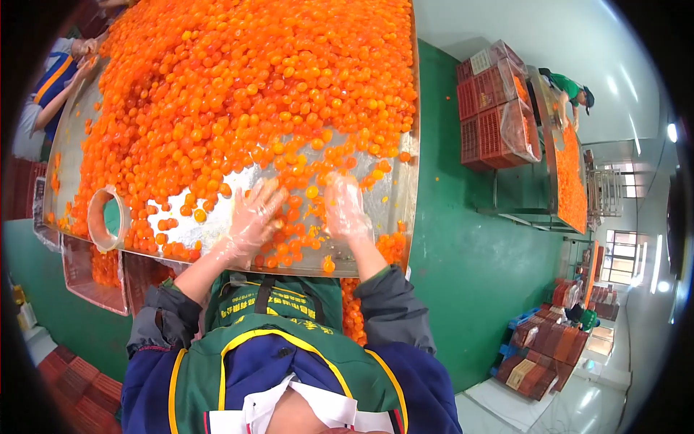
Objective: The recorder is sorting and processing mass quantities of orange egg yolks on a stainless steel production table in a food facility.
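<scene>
A large heap of round orange balls, which look like salted egg yolks [260,92], covers most of a metal-topped table [211,230] before me. Both my hands wear clear plastic gloves. My left hand [256,214] lies palm down by a bare, shiny patch at the near side of the heap, its fingers spread and no yolk seen in it. To its right, my right hand [347,209] reaches over the tabletop with its fingers close together. Its palm side is hidden. Loose yolks and small broken bits lie between the two hands.
A plastic ring [91,217] stands at the table's near left edge. Below sits a red crate of yolks [100,271]. A co-worker's arms [59,100] reach in at far left. Stacked red crates [488,116] and another yolk-covered table [570,173] with a person [566,89] are rightward.
</scene>
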### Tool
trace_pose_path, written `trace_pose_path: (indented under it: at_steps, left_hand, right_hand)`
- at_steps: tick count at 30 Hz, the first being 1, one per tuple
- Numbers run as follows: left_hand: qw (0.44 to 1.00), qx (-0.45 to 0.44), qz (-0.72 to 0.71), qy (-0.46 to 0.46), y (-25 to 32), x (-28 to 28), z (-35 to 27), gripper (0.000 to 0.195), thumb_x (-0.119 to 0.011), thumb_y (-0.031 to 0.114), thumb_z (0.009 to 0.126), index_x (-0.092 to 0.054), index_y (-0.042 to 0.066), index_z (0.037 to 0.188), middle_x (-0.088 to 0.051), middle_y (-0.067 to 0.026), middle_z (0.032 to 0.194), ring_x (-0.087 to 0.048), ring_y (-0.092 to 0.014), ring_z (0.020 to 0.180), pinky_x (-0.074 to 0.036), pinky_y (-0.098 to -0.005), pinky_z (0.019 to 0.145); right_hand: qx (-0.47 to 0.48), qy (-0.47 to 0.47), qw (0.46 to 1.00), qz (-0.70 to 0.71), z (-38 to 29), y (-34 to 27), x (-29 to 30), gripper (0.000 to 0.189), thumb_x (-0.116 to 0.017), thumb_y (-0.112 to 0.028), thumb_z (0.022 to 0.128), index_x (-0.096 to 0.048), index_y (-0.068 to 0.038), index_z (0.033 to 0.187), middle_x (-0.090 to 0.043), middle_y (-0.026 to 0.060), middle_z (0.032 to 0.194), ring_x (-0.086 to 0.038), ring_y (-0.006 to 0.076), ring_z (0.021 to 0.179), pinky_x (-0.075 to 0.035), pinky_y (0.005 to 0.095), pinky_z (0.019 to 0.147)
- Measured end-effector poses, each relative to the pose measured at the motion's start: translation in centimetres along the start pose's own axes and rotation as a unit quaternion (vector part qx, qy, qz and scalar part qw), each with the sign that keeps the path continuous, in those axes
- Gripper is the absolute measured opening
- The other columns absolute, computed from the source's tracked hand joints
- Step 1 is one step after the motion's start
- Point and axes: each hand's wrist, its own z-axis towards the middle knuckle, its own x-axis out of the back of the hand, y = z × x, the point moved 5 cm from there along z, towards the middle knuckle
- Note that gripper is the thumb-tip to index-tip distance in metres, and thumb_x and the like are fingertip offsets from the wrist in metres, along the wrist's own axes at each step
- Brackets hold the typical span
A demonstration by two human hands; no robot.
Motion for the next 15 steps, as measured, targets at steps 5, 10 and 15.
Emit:
trace_pose_path:
  at_steps: [5,10,15]
  left_hand:
    - [0.988,0.02,0.074,0.133,-6.3,5.6,9.0,0.065,-0.068,0.029,0.091,-0.046,0.021,0.151,-0.036,-0.0093,0.162,-0.033,-0.033,0.149,-0.016,-0.0621,0.121]
    - [0.983,0.058,0.159,0.072,-9.6,3.1,12.9,0.064,-0.059,0.037,0.097,-0.038,0.022,0.156,-0.027,-0.009,0.166,-0.024,-0.034,0.152,-0.015,-0.0594,0.122]
    - [0.988,0.063,0.118,0.08,-6.4,3.3,12.4,0.064,-0.058,0.039,0.097,-0.038,0.022,0.156,-0.023,-0.0148,0.166,-0.021,-0.043,0.152,-0.015,-0.0596,0.121]
  right_hand:
    - [-0.054,-0.074,0.995,-0.044,1.3,1.2,-3.9,0.011,-0.062,-0.009,0.08,-0.059,-0.003,0.089,-0.065,0.0246,0.088,-0.066,0.0409,0.088,-0.052,0.0491,0.071]
    - [-0.033,-0.118,0.992,-0.018,1.0,1.6,-6.3,0.019,-0.068,-0.015,0.081,-0.058,-0.003,0.092,-0.066,0.022,0.083,-0.068,0.0374,0.084,-0.056,0.0478,0.069]
    - [-0.093,-0.06,0.994,-0.001,4.3,5.5,-5.2,0.017,-0.06,-0.018,0.086,-0.061,-0.001,0.092,-0.067,0.023,0.084,-0.067,0.0408,0.085,-0.054,0.0506,0.07]
